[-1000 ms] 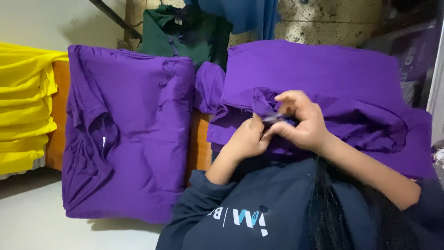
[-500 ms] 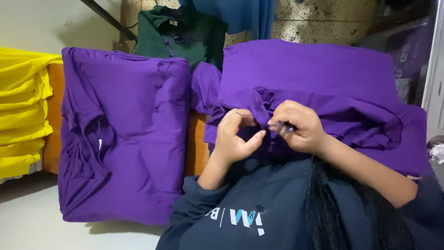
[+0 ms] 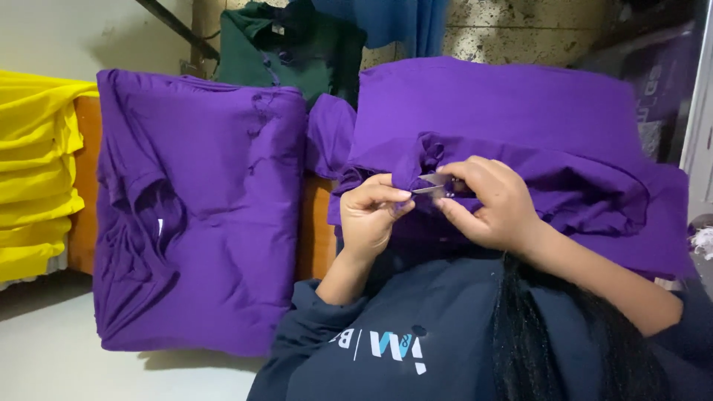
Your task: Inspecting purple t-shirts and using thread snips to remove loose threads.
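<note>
A purple shirt (image 3: 512, 111) lies spread on a stack in front of me, its near edge bunched up. My right hand (image 3: 490, 204) holds small metal thread snips (image 3: 433, 185) against the bunched fabric. My left hand (image 3: 373, 215) pinches the purple cloth right beside the blades, thumb and forefinger together. The two hands almost touch. My dark sleeve and braided hair fill the lower part of the view.
A folded pile of purple shirts (image 3: 200, 208) hangs over a wooden surface (image 3: 316, 238) to the left. Yellow shirts (image 3: 37, 171) are stacked at the far left. A dark green shirt (image 3: 290, 44) and a blue garment (image 3: 401, 18) sit behind.
My hands have drawn slightly apart. The snips now show between them, and my left fingers have shifted to pinch the cloth beside the blades.
</note>
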